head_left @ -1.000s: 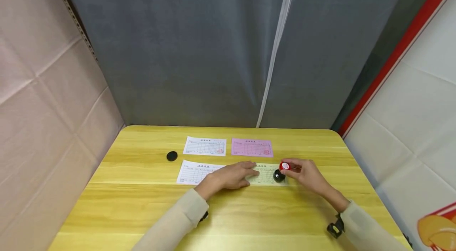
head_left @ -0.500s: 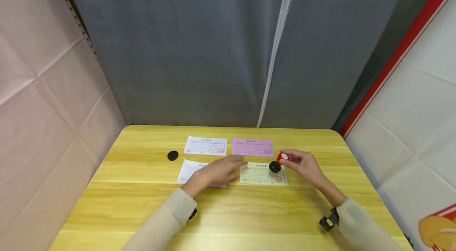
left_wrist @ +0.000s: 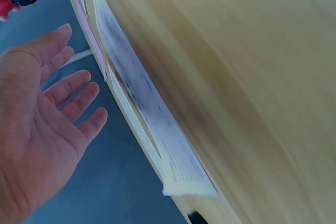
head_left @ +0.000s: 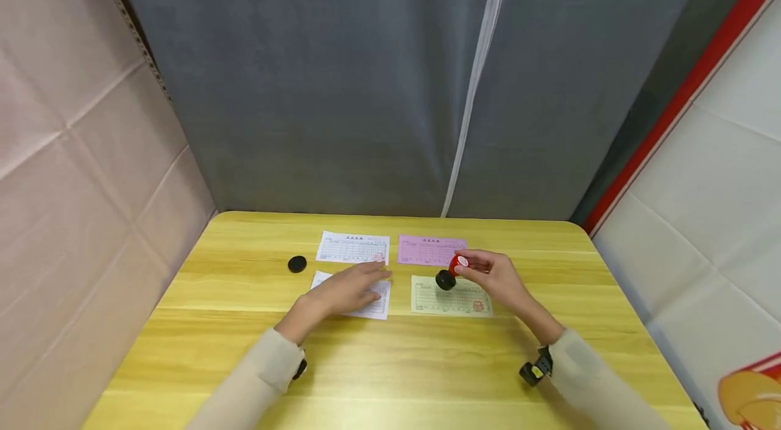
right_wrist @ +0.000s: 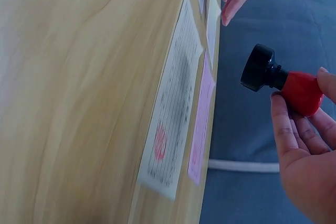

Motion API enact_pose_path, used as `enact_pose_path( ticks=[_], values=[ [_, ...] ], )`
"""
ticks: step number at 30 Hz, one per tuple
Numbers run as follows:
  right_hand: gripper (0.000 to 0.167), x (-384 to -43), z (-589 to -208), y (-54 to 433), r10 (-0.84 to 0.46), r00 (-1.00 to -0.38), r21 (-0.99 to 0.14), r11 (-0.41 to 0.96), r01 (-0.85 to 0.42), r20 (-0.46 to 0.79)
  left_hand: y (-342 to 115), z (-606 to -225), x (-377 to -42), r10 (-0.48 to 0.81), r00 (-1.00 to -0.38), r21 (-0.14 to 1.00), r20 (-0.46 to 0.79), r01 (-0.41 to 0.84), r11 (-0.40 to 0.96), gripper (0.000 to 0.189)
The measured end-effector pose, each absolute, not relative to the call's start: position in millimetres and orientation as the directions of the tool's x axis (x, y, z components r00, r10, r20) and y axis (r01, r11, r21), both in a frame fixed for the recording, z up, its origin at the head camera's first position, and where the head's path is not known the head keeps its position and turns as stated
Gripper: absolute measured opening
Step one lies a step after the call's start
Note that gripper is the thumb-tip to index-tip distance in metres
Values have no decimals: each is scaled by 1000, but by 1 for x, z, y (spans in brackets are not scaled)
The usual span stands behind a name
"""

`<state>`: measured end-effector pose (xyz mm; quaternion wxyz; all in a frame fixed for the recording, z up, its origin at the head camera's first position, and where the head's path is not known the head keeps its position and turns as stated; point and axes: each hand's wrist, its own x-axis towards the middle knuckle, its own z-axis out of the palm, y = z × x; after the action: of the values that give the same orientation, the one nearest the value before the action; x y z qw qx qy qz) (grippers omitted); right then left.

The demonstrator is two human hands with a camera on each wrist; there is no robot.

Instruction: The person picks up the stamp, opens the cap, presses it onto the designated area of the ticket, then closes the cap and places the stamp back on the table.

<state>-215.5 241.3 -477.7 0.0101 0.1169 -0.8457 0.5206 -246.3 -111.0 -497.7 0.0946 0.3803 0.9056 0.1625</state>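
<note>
My right hand (head_left: 499,279) pinches the red handle of a round stamp (right_wrist: 303,92) between thumb and fingers. The stamp's black base is tilted toward the left, held up above the pale green slip (head_left: 448,304). On that slip's lower right is a red seal mark. My left hand (head_left: 344,289), fingers fairly straight and spread, is over the front white slip (head_left: 379,304) and hides much of it. In the left wrist view that palm holds nothing and hangs off the paper.
A pink slip (head_left: 430,251) and another white slip (head_left: 350,248) lie in the back row, each with a red mark. A flat black round lid (head_left: 297,264) sits left of them. Behind the wooden table (head_left: 390,376) hangs a grey curtain (head_left: 329,91).
My right hand has lifted the stamp off the green slip and carried it left, uncovering the red mark. My left hand has left the green slip and moved left over the white one.
</note>
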Motion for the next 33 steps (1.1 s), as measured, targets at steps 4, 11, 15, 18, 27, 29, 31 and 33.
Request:
enact_pose_path(
  ticks=[4,11,15,18,27,29,31,33],
  values=[
    [43,-218,-480,229,-215,-968,-894,396,-210,133,-124,-500,-244,699,-714,362,-45,640,678,54],
    [41,-223,-484,202,-268,-952,-905,354,-238,145,-147,-505,-242,677,-734,367,-52,616,697,57],
    [39,-223,-483,187,-302,-940,-908,330,-260,160,-158,-509,-239,672,-738,378,-61,606,700,58],
    [38,-223,-482,176,-327,-929,-905,319,-282,174,-165,-510,-236,667,-742,380,-68,599,705,58],
    [40,-226,-482,144,-372,-910,-904,300,-303,181,-174,-512,-233,674,-736,350,-57,618,704,56],
    [40,-226,-483,138,-380,-908,-906,298,-300,176,-175,-513,-233,672,-738,346,-61,616,708,55],
    [40,-226,-484,132,-384,-908,-910,296,-292,166,-175,-514,-233,669,-740,350,-64,612,710,55],
    [39,-226,-486,126,-389,-907,-910,298,-288,159,-176,-515,-233,668,-742,355,-61,609,709,56]
  ],
)
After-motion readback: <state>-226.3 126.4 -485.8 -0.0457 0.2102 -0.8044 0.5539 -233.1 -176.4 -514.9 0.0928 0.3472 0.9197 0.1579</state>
